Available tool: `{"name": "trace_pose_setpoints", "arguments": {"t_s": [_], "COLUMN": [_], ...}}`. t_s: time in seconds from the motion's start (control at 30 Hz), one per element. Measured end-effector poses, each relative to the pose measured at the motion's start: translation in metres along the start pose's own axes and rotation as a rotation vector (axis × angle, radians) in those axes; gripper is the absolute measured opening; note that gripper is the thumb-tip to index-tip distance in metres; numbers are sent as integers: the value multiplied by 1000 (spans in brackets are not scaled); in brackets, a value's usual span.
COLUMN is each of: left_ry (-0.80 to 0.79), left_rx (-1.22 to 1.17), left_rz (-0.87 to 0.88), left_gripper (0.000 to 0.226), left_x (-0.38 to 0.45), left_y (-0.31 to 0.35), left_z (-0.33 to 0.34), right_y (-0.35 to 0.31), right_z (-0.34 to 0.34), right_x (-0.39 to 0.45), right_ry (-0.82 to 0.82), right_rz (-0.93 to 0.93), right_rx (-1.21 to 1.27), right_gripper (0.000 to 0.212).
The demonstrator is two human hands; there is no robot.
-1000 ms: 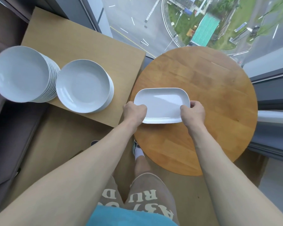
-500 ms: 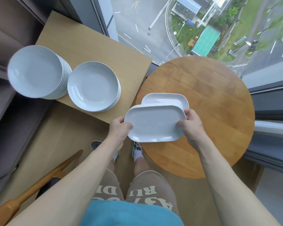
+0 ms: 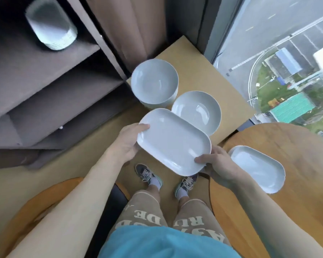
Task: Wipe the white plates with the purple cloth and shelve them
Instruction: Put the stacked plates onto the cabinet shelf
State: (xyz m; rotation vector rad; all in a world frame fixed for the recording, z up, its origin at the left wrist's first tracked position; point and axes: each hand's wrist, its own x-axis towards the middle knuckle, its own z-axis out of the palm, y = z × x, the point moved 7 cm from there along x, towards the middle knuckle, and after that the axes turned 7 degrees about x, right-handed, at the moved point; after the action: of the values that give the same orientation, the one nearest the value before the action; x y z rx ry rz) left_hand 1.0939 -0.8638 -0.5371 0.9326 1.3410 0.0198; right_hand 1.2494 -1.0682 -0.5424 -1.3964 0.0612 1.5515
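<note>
I hold a white rectangular plate (image 3: 173, 140) in the air in front of me, above the floor and the corner of the square table. My left hand (image 3: 128, 141) grips its left end, thumb on the rim. My right hand (image 3: 215, 164) grips its near right corner. A second white rectangular plate (image 3: 257, 167) lies on the round wooden table (image 3: 296, 146) at the right. Two stacks of white round plates (image 3: 154, 82) (image 3: 196, 110) stand on the square wooden table (image 3: 194, 60). No purple cloth is in view.
A dark shelf unit (image 3: 45, 75) fills the left, with a stack of white plates (image 3: 50, 25) on an upper shelf. A brown curtain (image 3: 131, 25) hangs behind the square table. A window (image 3: 287, 43) looks down on a street. A wooden chair (image 3: 37, 202) stands at lower left.
I have lifted the top rectangular plate off the one on the round table and carried it left. My view has turned left toward the shelf unit.
</note>
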Motion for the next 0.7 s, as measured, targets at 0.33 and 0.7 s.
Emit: {"name": "trace_pose_setpoints", "arguments": {"t_s": [0.33,0.7], "left_ry": [98,286], "left_rx": [-465,-262], "left_rz": [128,214], "left_gripper": [43,26], "left_x": [-22,15], "left_y": [24,85], "left_z": [-149,-307], "right_y": [-47,-102], "right_z": [244,378], "right_x": [76,149], "right_ry": [-148,-142], "right_rz": [-16,-162], "right_rx": [110,-498], "right_gripper": [40,25]}}
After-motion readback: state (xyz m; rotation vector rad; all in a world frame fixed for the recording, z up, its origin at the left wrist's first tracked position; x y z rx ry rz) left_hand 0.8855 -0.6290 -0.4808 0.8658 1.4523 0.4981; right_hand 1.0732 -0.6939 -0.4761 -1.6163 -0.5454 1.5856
